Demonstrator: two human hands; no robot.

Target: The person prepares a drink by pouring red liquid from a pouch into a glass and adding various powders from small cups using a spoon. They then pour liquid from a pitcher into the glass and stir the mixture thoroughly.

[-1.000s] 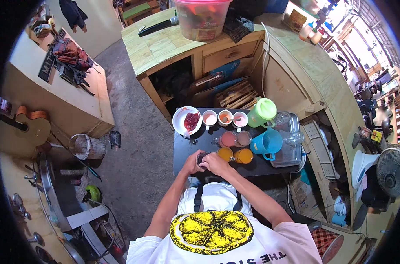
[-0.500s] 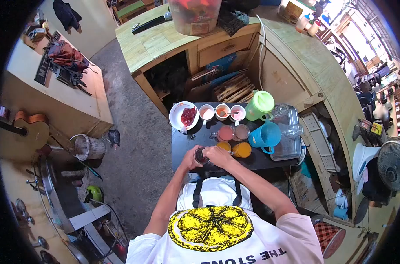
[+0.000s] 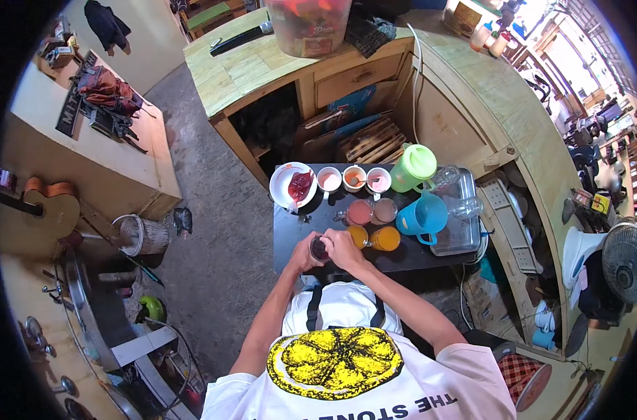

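My left hand (image 3: 304,255) is wrapped around a small glass (image 3: 320,250) with dark contents, near the table's front edge. My right hand (image 3: 342,250) is closed at the glass's right rim; whatever its fingers grip is hidden. Just right of it are two glass mugs of orange drink (image 3: 385,239), one partly covered by the hand. Behind these stand a mug of pink drink (image 3: 359,211) and a mug of brownish drink (image 3: 385,210). Farther back, a white bowl (image 3: 283,186) holds a red plastic packet (image 3: 301,187), beside several white cups (image 3: 329,179).
A green lidded pitcher (image 3: 415,168), a blue pitcher (image 3: 422,215) and a clear tray with glasses (image 3: 460,238) occupy the right side of the dark table (image 3: 430,261). A wooden counter (image 3: 227,84) rises behind it; a bucket (image 3: 142,234) stands on the floor at left.
My right hand has shifted slightly right and its fingers have turned at the glass rim. My left hand keeps its hold on the glass; the other tableware has not moved.
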